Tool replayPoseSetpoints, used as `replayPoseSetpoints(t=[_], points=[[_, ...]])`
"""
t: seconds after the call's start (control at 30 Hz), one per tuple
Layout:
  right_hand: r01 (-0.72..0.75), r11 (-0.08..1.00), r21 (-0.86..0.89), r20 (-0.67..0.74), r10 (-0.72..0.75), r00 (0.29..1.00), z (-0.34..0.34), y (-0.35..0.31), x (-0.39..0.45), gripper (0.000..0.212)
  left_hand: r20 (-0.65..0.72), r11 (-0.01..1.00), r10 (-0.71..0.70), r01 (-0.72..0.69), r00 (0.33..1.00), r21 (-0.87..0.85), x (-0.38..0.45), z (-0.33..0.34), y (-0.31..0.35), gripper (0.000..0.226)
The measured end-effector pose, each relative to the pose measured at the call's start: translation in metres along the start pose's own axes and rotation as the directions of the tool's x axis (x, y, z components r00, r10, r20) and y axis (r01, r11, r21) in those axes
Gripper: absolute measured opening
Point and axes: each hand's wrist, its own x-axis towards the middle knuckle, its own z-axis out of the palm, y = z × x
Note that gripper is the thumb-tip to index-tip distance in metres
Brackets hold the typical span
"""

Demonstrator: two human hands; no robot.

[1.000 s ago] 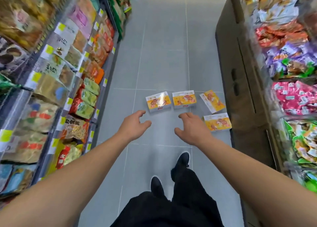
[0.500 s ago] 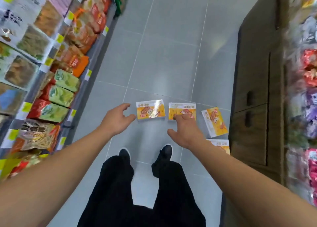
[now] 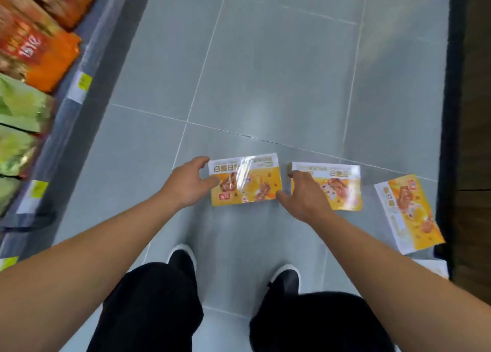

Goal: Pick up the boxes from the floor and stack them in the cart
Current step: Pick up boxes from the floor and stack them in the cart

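Observation:
Three flat yellow-and-white boxes lie on the grey tile floor in front of my feet. My left hand (image 3: 190,185) has its fingers spread at the left edge of the leftmost box (image 3: 247,183), thumb on its near corner. My right hand (image 3: 303,195) reaches the same box's right edge, fingers apart, and partly covers the middle box (image 3: 337,187). A third box (image 3: 409,213) lies angled to the right. A corner of another box (image 3: 433,268) shows by the brown unit. The leftmost box rests flat on the floor. No cart is in view.
A shelf rack (image 3: 69,104) with orange and green snack bags (image 3: 34,56) lines the left of the aisle. A dark brown wooden unit (image 3: 473,139) bounds the right. My black shoes (image 3: 183,258) stand just behind the boxes. Open tile floor (image 3: 265,59) stretches ahead.
I have bent lower and both hands moved forward and down, from hovering short of the boxes to bracketing the leftmost box on its two sides.

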Motion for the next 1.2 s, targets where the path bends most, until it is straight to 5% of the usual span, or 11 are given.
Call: replayPoseSetpoints(t=[0.23, 0.53, 0.73, 0.93, 1.2], points=[[-0.061, 0.995, 0.08, -0.06, 0.066, 0.996, 0.095, 0.035, 0.136, 0.068, 0.048, 0.994, -0.09, 0.093, 0.995, -0.06, 0.13, 0.079, -0.076, 0.079], [-0.088, 0.949, 0.303, -0.138, 0.135, 0.981, 0.132, 0.042, 0.159, 0.068, 0.186, 0.859, -0.046, 0.134, 0.982, -0.494, 0.176, 0.12, -0.105, 0.012], [-0.128, 0.908, 0.399, -0.173, 0.212, 0.962, 0.098, 0.014, 0.088, 0.055, 0.204, 0.821, -0.082, 0.182, 0.976, -0.54, 0.109, 0.07, -0.082, 0.027], [-0.221, 0.878, 0.425, -0.065, 0.273, 0.96, 0.007, -0.047, -0.056, 0.076, 0.351, 0.822, -0.078, 0.259, 0.933, -0.507, -0.02, -0.038, -0.026, 0.046], [-0.325, 0.8, 0.504, -0.116, 0.436, 0.893, -0.117, -0.097, -0.238, 0.053, 0.448, 0.832, -0.131, 0.343, 0.885, -0.435, -0.186, -0.163, 0.08, 0.044]])
